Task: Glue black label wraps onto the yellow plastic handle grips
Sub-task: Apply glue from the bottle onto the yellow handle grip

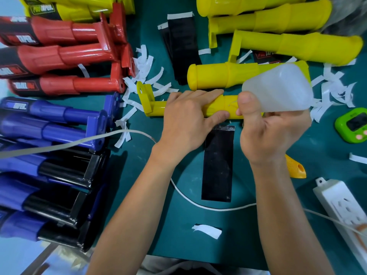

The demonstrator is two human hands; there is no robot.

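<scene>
A yellow handle grip (222, 107) lies across the green mat at centre. My left hand (188, 120) grips its middle, fingers curled over the top. My right hand (270, 132) holds a translucent white glue bottle (278, 90), tipped with its nozzle end down on the grip beside my thumb. A black label wrap (217, 165) lies flat on the mat just below the grip, between my forearms. Several more black wraps (181, 46) are stacked at top centre. Bare yellow grips (297, 44) lie at the top right.
Red handles (65, 56) and blue handles (49, 120) lie in rows on the left. White backing strips (147, 76) litter the mat. A green timer (355, 124), a yellow cutter (296, 167), a white power strip (345, 211) and a white cable (198, 203) lie right and below.
</scene>
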